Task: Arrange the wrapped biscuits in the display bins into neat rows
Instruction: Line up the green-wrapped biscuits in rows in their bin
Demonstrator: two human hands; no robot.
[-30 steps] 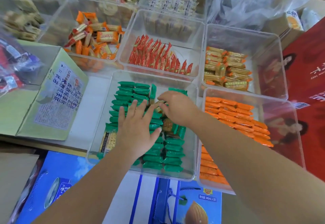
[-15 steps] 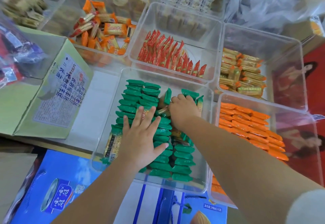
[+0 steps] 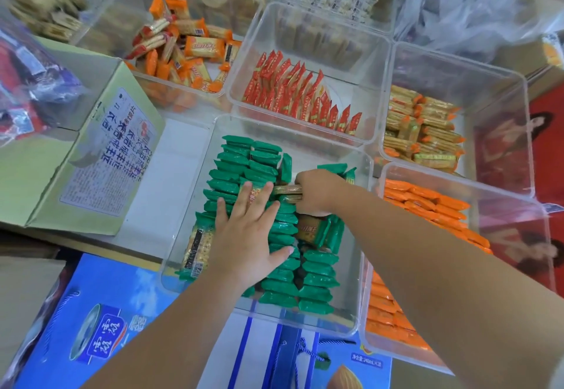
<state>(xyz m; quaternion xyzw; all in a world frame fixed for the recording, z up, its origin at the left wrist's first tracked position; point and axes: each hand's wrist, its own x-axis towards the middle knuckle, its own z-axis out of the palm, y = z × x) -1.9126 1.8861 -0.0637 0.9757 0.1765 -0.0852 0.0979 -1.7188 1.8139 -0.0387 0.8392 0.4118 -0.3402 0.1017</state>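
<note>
A clear plastic bin in front of me holds green-wrapped biscuits stacked in rows. My left hand lies flat on the left rows, fingers spread and straight, pressing them down. My right hand reaches into the middle of the bin and grips one biscuit pack lying crosswise between the rows. A few green packs under my right wrist lie askew, and one pack stands against the bin's left wall.
Neighbouring clear bins hold orange packs at the right, red packs behind, yellow-orange packs at the far right and loose orange packs at the back left. An open green carton stands left; blue boxes lie below.
My right hand has pulled a crosswise pack up from between the green rows and now grips it. My left hand stays flat on the left rows. The camera has shifted left.
</note>
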